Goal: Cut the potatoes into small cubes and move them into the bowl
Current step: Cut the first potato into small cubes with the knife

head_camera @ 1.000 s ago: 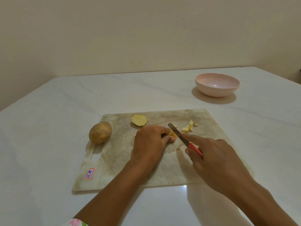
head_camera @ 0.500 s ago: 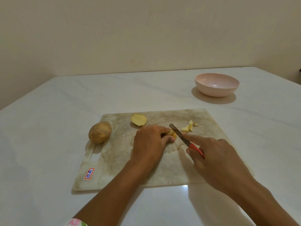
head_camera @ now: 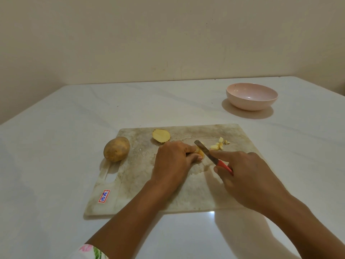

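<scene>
White table [head_camera: 56,146], pink bowl [head_camera: 252,105], beige wall [head_camera: 168,34]

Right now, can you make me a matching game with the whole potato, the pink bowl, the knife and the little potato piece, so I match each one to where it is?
Things
1. whole potato
2. pink bowl
3. knife
4. potato piece

Places
A. gripped in the right hand
B. on the table, beyond the cutting board
C. held down by the left hand
D. at the cutting board's left edge

Pairs: 1-D, 2-B, 3-A, 4-C
</scene>
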